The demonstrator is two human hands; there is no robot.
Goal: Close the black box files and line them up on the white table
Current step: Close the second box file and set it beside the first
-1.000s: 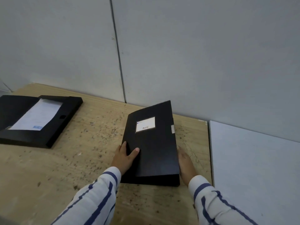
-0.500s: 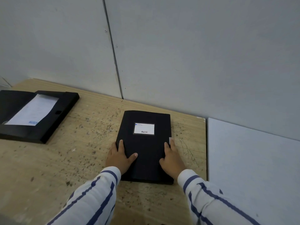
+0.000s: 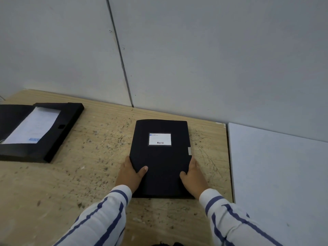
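Item: closed box file [image 3: 160, 157], black, labelled, flat on the wooden surface [image 3: 88, 174], just left of the white table [image 3: 276, 174] and not yet on it.

Item: open box file [image 3: 35, 132], far left of the same surface, lid back, papers showing; not yet closed.

Risks, as judged:
- The grip sits at the near end only, so a lift from here may let the far end droop and the file slip.
- The catch tab [image 3: 189, 150] on the right edge may not be latched; if so, the lid could spring open in transit.
- A slide to the right instead of a lift could snag at the seam between the two tops.
- The open file is well apart and may be overlooked, and its papers could spill if it is moved before closing.

Hands:
- Left hand [image 3: 130, 174]: on the file's left edge, thumb on the lid, fingers wrapped over the side, grasping the file.
- Right hand [image 3: 193, 176]: mirrors it on the right edge, thumb on the lid, fingers down the side, grasping the file.
- Both wrists low, striped sleeves [image 3: 99, 217] reaching in from the near edge.
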